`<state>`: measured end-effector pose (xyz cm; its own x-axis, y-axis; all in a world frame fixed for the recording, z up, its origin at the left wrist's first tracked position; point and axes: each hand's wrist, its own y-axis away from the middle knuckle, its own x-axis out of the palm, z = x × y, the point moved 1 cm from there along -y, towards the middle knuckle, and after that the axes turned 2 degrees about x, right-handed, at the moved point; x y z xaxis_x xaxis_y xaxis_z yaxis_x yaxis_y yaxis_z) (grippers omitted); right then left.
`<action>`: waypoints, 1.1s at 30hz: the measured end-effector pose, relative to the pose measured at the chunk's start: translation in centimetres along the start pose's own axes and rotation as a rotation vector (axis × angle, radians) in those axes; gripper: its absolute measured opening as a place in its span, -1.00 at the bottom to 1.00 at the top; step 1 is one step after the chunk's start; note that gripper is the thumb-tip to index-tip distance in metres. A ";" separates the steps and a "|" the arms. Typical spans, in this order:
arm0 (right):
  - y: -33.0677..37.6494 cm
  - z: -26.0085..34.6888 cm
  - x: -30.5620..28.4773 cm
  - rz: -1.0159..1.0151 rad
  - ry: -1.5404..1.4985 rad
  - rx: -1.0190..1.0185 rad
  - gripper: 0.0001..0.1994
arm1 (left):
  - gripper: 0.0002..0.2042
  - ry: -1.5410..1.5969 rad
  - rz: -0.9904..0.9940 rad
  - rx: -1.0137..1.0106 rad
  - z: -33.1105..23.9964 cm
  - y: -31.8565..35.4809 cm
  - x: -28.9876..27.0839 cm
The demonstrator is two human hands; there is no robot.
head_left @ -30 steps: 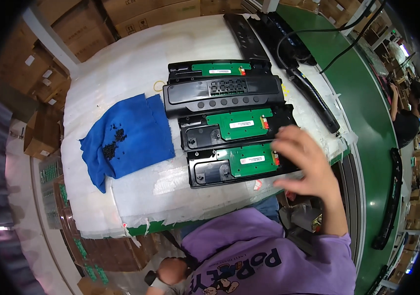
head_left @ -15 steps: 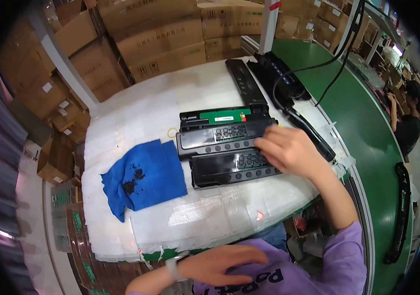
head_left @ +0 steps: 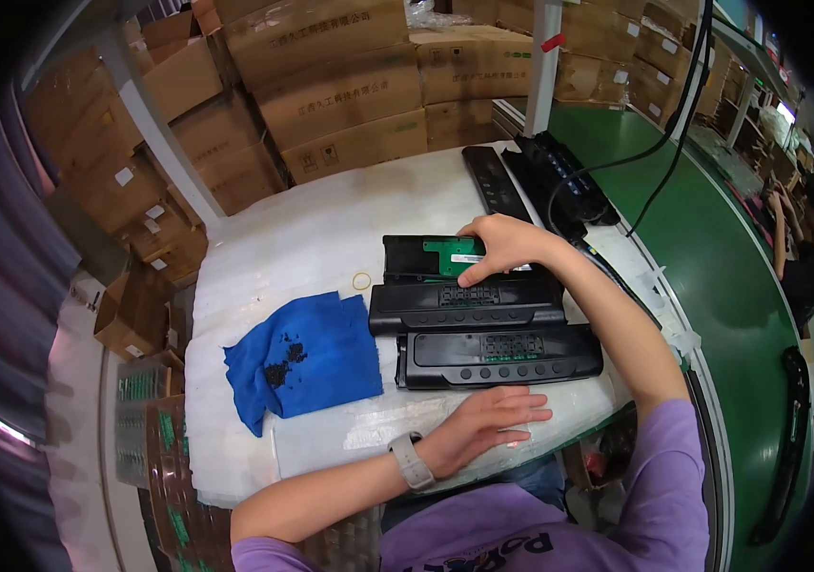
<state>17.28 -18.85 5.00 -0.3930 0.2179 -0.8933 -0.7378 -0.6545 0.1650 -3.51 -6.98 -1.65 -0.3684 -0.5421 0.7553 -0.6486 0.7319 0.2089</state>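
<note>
My right hand (head_left: 507, 246) reaches over the rearmost of three black panels in a row. Its thumb is on the near side and its fingers on the far edge, gripping an open black housing (head_left: 411, 257) with a green circuit board (head_left: 440, 255) inside. In front lie two black control panels, the middle one (head_left: 407, 310) and the nearest one (head_left: 440, 355), each with a digit display and round buttons. My left hand (head_left: 483, 427), with a pale watch at the wrist, is open at the table's front, fingers stretched just below the nearest panel.
A blue cloth (head_left: 331, 372) holds a pile of tiny black pieces (head_left: 278, 372), perhaps screws. Beside it lies a thin yellowish ring (head_left: 361, 281). More black panels (head_left: 495, 181) and a black cabled tool (head_left: 607, 264) lie at back right. Cartons (head_left: 350, 95) stand behind the white-covered table.
My right hand has moved from the right part of the two control panels back to the open housing. My left hand has risen from my lap to the table's front. The view has shifted.
</note>
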 end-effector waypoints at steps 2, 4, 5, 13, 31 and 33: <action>-0.3 -0.9 -0.1 -0.025 0.018 -0.097 -0.55 | -0.47 0.010 0.027 0.023 0.4 0.1 -0.4; -0.1 -0.9 0.0 -0.073 0.102 -0.110 -0.62 | -0.46 0.046 0.027 0.049 0.2 0.4 -0.4; 0.0 -0.6 -0.1 -0.127 0.186 -0.127 -0.68 | -0.46 0.057 0.030 0.050 0.2 0.6 -0.5; 2.7 -0.9 0.0 -0.106 -0.121 -0.141 -0.48 | -0.46 0.045 -0.014 0.103 0.5 0.8 -0.6; 1.5 0.7 -0.4 0.066 0.011 -0.192 -0.57 | -0.53 0.050 -0.034 0.116 0.8 0.5 -1.0; 1.9 0.7 1.4 0.092 -0.027 -0.248 -0.35 | -0.53 0.053 -0.037 0.115 0.8 0.4 -1.0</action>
<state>14.93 -19.24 4.32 -0.4693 0.1661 -0.8673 -0.5423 -0.8294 0.1345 -3.97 -6.48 -2.79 -0.3094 -0.5429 0.7807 -0.7341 0.6582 0.1668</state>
